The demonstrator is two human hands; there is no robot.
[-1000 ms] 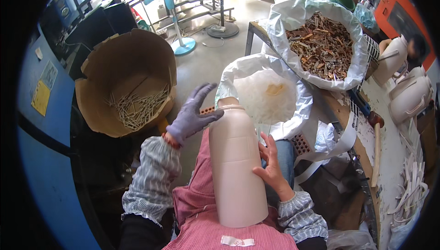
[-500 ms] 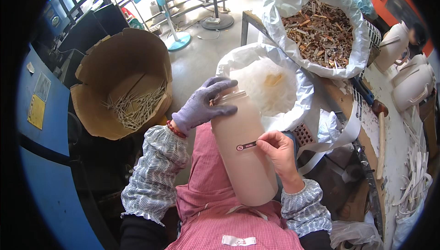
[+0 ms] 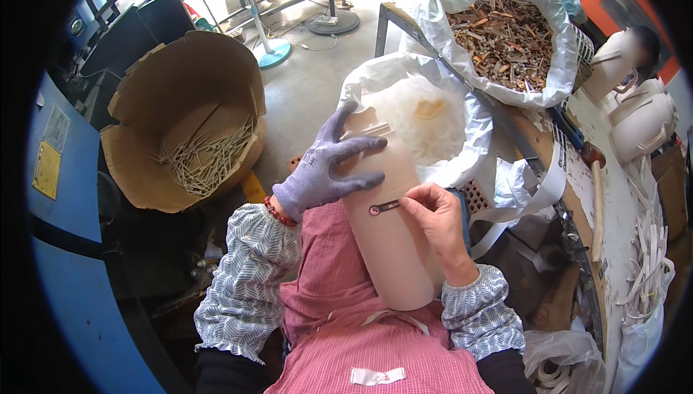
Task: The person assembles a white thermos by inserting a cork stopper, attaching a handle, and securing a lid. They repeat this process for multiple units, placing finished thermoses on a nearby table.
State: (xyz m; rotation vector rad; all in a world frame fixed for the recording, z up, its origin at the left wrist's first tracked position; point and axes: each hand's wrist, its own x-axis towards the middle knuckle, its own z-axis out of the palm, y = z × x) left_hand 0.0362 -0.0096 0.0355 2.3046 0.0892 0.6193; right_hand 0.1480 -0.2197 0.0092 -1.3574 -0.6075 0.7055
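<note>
A tall cream plastic jug (image 3: 393, 242) lies slanted across my lap, its top pointing away from me. My left hand (image 3: 325, 167), in a purple-grey knit glove, lies flat over the jug's upper side and steadies it. My bare right hand (image 3: 437, 217) rests on the jug's middle, fingertips pressing a small dark strip label (image 3: 385, 208) onto its surface. I wear a pink striped apron and patterned sleeve covers.
A cardboard drum (image 3: 184, 116) with thin pale sticks stands at the left. A white sack (image 3: 433, 116) of pale material sits just beyond the jug, and a sack of brown scraps (image 3: 509, 33) behind it. A workbench (image 3: 613, 199) with more cream jugs, strips and a hammer runs along the right.
The jug tipped from upright to slanted across my lap. My left hand went from hovering to lying on its upper side, and my right hand moved onto its front at the label.
</note>
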